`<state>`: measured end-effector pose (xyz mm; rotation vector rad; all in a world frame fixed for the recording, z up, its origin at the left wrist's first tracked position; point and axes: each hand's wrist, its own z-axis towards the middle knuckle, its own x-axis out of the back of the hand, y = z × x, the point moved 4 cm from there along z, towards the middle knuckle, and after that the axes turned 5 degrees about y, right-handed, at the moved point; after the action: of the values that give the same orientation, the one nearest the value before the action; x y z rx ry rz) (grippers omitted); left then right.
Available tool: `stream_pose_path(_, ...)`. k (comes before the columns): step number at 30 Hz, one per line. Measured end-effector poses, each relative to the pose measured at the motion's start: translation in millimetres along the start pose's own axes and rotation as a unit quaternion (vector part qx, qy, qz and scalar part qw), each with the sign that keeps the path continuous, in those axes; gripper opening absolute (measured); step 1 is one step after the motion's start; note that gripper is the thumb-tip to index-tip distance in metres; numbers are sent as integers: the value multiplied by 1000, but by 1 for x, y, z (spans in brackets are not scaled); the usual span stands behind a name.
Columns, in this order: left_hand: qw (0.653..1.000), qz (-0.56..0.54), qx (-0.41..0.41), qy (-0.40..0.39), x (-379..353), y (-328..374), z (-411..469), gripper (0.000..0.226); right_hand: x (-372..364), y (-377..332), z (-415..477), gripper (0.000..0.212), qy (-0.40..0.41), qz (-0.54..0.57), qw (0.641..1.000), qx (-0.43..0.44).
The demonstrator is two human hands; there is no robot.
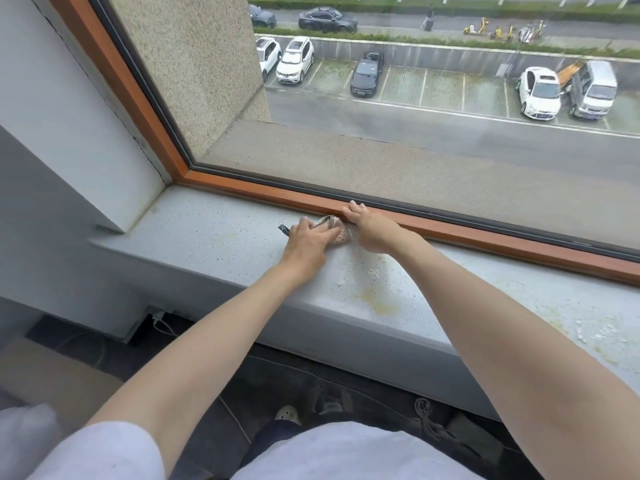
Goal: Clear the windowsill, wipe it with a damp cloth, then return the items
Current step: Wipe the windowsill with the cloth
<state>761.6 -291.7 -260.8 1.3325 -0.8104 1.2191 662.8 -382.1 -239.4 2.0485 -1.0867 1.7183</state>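
Left hand (pixel 308 244) grips the cloth (pixel 338 234), right hand (pixel 370 231) rests loose-fingered on the window frame (pixel 450 226); a careless wipe could push the crumbs (pixel 373 273) behind the right wrist off the windowsill (pixel 214 233)
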Motion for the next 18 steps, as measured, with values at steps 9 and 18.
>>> stream_pose_path(9,994,66,-59,-69,-1,-6,11,70,7,32,-48,68,153,-39,987,-12)
stream_pose_path(18,977,123,-164,-56,-5,27,-8,69,-8,60,-69,73,94,-26,994,-53)
